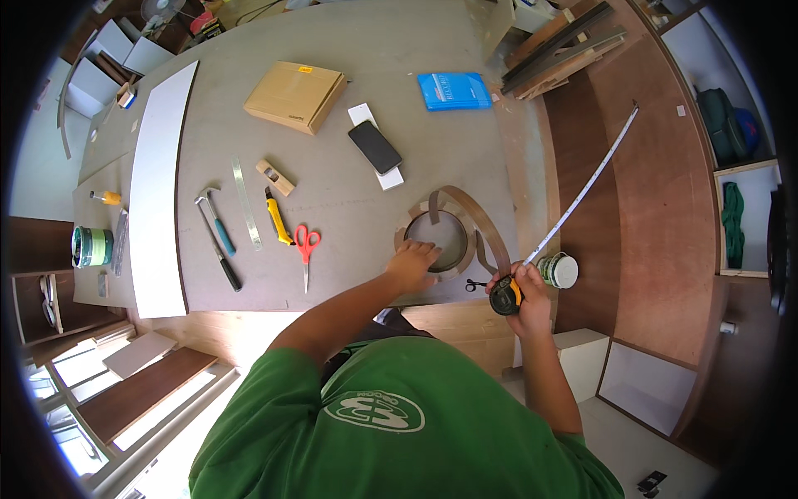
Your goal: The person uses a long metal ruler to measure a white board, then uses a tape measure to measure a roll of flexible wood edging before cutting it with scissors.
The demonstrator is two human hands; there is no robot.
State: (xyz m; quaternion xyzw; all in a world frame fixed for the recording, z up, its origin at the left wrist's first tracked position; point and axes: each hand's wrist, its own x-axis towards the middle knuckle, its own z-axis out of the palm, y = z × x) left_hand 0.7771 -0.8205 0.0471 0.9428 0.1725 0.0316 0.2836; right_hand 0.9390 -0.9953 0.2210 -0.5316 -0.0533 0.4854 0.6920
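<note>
My left hand (pixel 412 264) rests on the near-left side of a coil of brown edge banding (pixel 453 270), its fingers spread across the ring. My right hand (pixel 529 297) grips a black and yellow tape measure (pixel 504 296) at the table's right edge, with its pale blade (pixel 582 191) extended diagonally toward the upper right. A loose length of banding arches from the coil down to beside the right hand. Small black scissors (pixel 473 285) lie just left of the tape measure. A white-lidded can (pixel 564 270) stands beside that hand.
The grey table (pixel 224 108) bears red scissors (pixel 306 245), a yellow knife (pixel 277 216), hammer (pixel 218 220), steel rule (pixel 246 204), wooden plane (pixel 274 177), phone (pixel 374 145), cardboard box (pixel 293 93), blue package (pixel 454 91) and white board (pixel 162 183). Wooden boards (pixel 561 50) lean at upper right.
</note>
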